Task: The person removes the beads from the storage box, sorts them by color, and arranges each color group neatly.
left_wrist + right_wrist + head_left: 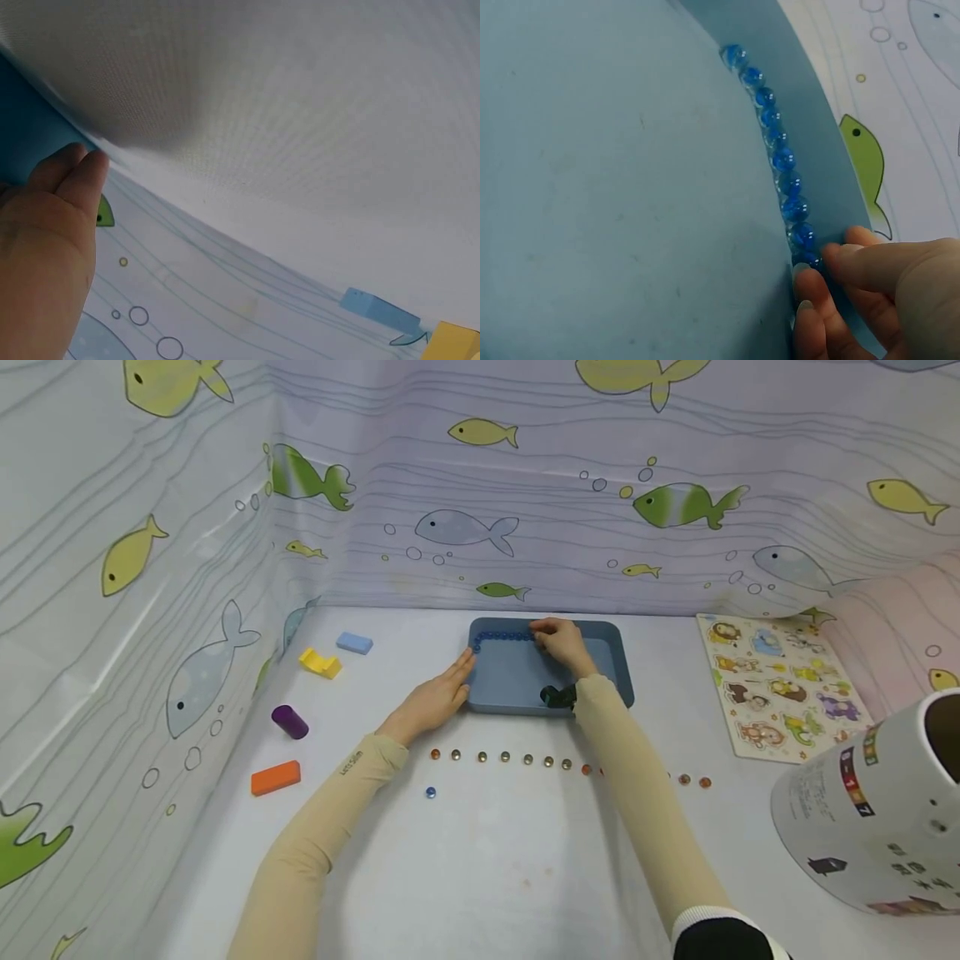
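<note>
The right hand (877, 300) pinches the last blue glass marble (807, 259) of a row of blue marbles (776, 139) running away from its fingertips along the far inner wall of the shallow blue plastic tray (611, 639), while the left hand (438, 693), fingers straight, presses the tray's left rim.

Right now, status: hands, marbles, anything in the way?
Left hand flat against blue tray edge. Right hand pinching end blue marble of row along tray wall. Nothing blocking.
</note>
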Demonstrator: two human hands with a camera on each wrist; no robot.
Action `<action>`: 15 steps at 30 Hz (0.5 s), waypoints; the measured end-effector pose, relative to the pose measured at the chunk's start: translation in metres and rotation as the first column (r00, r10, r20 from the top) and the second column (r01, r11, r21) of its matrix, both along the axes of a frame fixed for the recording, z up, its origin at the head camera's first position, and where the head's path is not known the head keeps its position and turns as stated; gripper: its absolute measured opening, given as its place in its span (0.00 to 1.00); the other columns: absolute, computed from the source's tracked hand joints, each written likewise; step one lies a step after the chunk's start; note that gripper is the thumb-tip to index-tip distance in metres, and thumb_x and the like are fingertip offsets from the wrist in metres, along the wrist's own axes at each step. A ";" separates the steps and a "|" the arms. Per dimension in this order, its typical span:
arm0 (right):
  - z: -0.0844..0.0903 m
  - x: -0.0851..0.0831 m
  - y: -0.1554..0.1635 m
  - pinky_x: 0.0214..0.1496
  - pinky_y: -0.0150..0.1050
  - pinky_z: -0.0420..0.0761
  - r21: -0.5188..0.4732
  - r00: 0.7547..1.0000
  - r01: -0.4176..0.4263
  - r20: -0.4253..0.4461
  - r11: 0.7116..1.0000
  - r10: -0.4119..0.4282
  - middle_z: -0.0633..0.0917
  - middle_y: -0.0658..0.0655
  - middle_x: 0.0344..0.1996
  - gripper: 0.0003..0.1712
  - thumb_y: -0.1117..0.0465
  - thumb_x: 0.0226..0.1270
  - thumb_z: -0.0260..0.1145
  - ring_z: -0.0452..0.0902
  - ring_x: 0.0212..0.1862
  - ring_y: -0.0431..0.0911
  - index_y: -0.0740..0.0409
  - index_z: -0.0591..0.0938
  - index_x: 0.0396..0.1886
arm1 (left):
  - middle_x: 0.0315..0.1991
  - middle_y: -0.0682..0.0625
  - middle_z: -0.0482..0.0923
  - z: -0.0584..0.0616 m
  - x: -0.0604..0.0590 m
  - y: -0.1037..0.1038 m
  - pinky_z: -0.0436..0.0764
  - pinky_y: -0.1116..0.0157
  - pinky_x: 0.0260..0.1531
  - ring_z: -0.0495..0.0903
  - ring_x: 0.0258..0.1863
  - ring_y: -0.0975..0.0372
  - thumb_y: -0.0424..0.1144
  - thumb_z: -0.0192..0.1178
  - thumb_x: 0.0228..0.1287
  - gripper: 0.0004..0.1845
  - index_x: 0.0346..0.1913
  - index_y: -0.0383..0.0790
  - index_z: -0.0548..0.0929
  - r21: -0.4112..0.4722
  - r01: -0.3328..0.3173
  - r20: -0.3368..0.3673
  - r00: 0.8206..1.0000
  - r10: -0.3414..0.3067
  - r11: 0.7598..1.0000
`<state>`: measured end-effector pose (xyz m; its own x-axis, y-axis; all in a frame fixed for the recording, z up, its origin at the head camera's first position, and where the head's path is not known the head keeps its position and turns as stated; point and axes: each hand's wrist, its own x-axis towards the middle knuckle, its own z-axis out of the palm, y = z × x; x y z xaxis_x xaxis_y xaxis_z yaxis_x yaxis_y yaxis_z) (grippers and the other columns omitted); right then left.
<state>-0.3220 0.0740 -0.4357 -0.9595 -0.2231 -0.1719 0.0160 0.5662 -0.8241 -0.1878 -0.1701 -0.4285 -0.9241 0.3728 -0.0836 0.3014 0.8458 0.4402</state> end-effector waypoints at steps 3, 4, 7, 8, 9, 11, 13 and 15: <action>-0.001 0.000 0.000 0.55 0.44 0.82 0.024 1.000 -0.024 -0.019 0.999 0.025 0.83 0.59 0.54 0.17 0.64 0.71 0.58 0.80 0.54 0.52 0.57 0.81 0.57 | 0.80 0.47 0.39 0.001 -0.001 0.000 0.63 0.51 0.72 0.54 0.75 0.52 0.42 0.38 0.78 0.30 0.77 0.40 0.47 0.001 -0.001 0.006 1.000 0.001 1.000; -0.001 0.001 0.000 0.57 0.46 0.81 0.036 0.999 -0.029 -0.026 0.999 0.030 0.83 0.60 0.54 0.16 0.65 0.70 0.59 0.79 0.55 0.52 0.58 0.82 0.56 | 0.80 0.47 0.39 0.001 -0.001 0.000 0.63 0.51 0.72 0.54 0.75 0.51 0.42 0.38 0.78 0.30 0.77 0.40 0.47 0.004 0.000 0.008 1.000 -0.001 1.000; -0.002 0.003 0.000 0.63 0.49 0.77 0.086 0.998 -0.026 -0.047 0.996 0.030 0.84 0.60 0.53 0.15 0.65 0.68 0.62 0.77 0.57 0.54 0.59 0.83 0.53 | 0.80 0.47 0.39 0.001 0.000 0.001 0.62 0.52 0.73 0.54 0.76 0.52 0.42 0.38 0.78 0.30 0.77 0.39 0.47 0.008 0.003 0.012 1.000 -0.003 1.000; -0.003 0.004 0.000 0.64 0.50 0.76 0.101 0.998 -0.023 -0.053 0.995 0.028 0.84 0.60 0.52 0.15 0.65 0.68 0.63 0.77 0.57 0.55 0.60 0.83 0.52 | 0.80 0.47 0.39 0.001 0.000 0.001 0.62 0.52 0.73 0.53 0.76 0.52 0.42 0.38 0.78 0.30 0.77 0.39 0.47 0.007 0.003 0.014 1.000 -0.003 1.000; -0.003 0.004 0.000 0.64 0.50 0.76 0.103 0.998 -0.017 -0.052 0.995 0.022 0.85 0.61 0.52 0.14 0.66 0.68 0.63 0.77 0.57 0.55 0.60 0.84 0.52 | 0.80 0.47 0.39 0.001 0.001 0.001 0.62 0.52 0.73 0.53 0.76 0.52 0.42 0.38 0.78 0.30 0.77 0.39 0.47 0.008 0.001 0.016 1.000 -0.001 1.000; -0.002 0.004 0.000 0.60 0.49 0.78 0.093 0.999 0.006 -0.043 0.996 -0.002 0.85 0.62 0.51 0.13 0.65 0.68 0.63 0.78 0.54 0.55 0.61 0.84 0.51 | 0.80 0.47 0.39 0.001 0.001 0.001 0.61 0.53 0.73 0.52 0.76 0.53 0.42 0.38 0.78 0.30 0.77 0.39 0.47 0.005 -0.001 0.015 1.000 0.001 1.000; -0.001 0.004 0.001 0.55 0.46 0.81 0.067 0.999 0.028 -0.017 0.997 -0.027 0.85 0.62 0.50 0.14 0.65 0.69 0.62 0.80 0.51 0.53 0.61 0.84 0.51 | 0.80 0.47 0.38 0.002 0.001 0.001 0.61 0.53 0.74 0.52 0.76 0.53 0.42 0.38 0.78 0.30 0.77 0.39 0.47 0.002 -0.004 0.017 1.000 0.004 1.000; 0.000 0.005 0.002 0.48 0.41 0.84 0.019 0.998 0.049 0.026 0.999 -0.050 0.85 0.63 0.49 0.14 0.64 0.70 0.61 0.82 0.45 0.50 0.62 0.83 0.52 | 0.80 0.47 0.38 0.003 0.001 0.000 0.61 0.52 0.73 0.52 0.76 0.52 0.42 0.38 0.78 0.30 0.77 0.39 0.47 0.004 -0.005 0.017 1.000 0.005 1.000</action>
<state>-0.3174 0.0762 -0.4357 -0.9644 -0.1722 -0.2007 0.0658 0.5790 -0.8127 -0.1864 -0.1698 -0.4256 -0.9244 0.3686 -0.0978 0.2896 0.8454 0.4488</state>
